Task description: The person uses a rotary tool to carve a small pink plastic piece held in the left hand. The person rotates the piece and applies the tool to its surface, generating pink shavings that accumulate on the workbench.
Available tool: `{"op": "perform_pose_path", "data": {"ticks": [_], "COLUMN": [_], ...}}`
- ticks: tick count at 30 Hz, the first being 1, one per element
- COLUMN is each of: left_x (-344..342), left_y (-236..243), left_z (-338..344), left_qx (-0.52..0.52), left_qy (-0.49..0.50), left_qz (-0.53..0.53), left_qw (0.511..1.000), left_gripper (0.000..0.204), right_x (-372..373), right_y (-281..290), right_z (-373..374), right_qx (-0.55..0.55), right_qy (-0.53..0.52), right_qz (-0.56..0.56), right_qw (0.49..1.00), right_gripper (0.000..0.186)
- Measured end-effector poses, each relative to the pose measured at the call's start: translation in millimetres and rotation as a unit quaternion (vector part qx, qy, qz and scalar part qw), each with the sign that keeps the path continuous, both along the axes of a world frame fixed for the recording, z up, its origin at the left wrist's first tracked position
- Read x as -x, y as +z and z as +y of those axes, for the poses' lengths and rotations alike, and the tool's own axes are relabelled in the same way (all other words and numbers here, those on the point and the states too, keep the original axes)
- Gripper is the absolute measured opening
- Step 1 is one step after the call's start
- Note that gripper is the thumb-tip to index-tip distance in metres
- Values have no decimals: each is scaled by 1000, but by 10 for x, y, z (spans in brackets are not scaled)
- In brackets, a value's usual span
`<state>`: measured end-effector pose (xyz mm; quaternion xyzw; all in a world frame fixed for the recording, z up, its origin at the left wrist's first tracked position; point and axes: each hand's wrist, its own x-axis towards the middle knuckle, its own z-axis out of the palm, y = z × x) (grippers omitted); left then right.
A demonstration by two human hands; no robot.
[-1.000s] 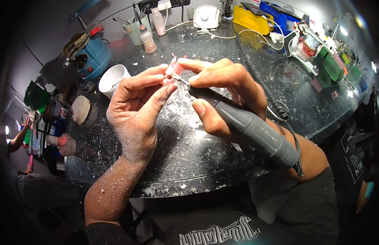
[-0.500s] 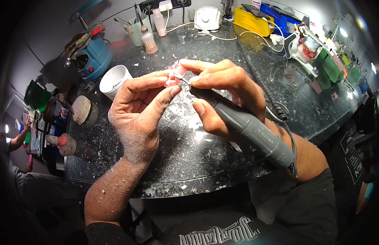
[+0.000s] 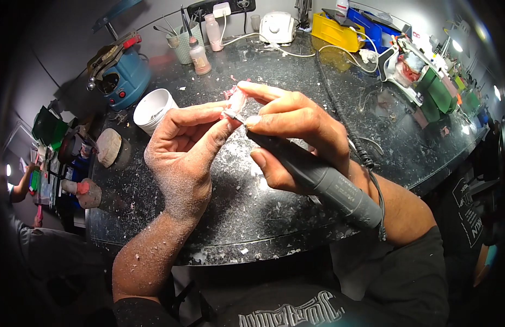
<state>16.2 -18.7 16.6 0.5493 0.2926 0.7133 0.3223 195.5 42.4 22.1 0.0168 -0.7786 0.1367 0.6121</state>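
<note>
My left hand, dusted with fine powder, pinches a small pink and pale piece between thumb and fingertips above the speckled black worktop. My right hand grips a dark grey rotary handpiece like a pen; its thin metal bit touches or nearly touches the pink piece's lower part. The tips of my right fingers reach up beside that piece. A coiled black cord runs behind my right hand. A white tub stands left of the piece, with a round plaster block farther left.
A blue machine, a brush cup, two bottles, a white control box, yellow bins and dental frames line the back. A pink-topped cast sits at the left edge; another person's arm shows far left.
My right hand and the handpiece have shifted slightly down and left. The pink piece has tilted and moved a little right and lower, and the bit sits lower on it.
</note>
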Motion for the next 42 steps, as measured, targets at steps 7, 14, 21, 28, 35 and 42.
{"op": "perform_pose_path", "data": {"ticks": [7,14,21,28,35,42], "left_x": [4,6,26,34,22,19], "left_y": [10,11,-1,-2,-6,-18], "left_z": [-16,-14,16,28,32,37], "left_qx": [12,23,46,63,52,37], "left_qy": [13,14,-5,-24,-16,-2], "left_qz": [15,12,-17,-25,-27,-3], "left_qw": [1000,1000,999,997,998,999], "left_gripper": [19,19,17,18,19,20], "right_x": [3,-10,-17,-17,-30,-45], "right_y": [-35,-15,4,-2,-1,24], "right_z": [15,-23,19,32,15,49], "right_qx": [2,31,5,28,49,11], "right_qy": [-7,-1,12,5,0,-2], "right_qz": [2,1,0,13,11,-4], "right_qw": [1000,1000,1000,1000,999,1000], "right_gripper": [41,40,40,38,37,36]}}
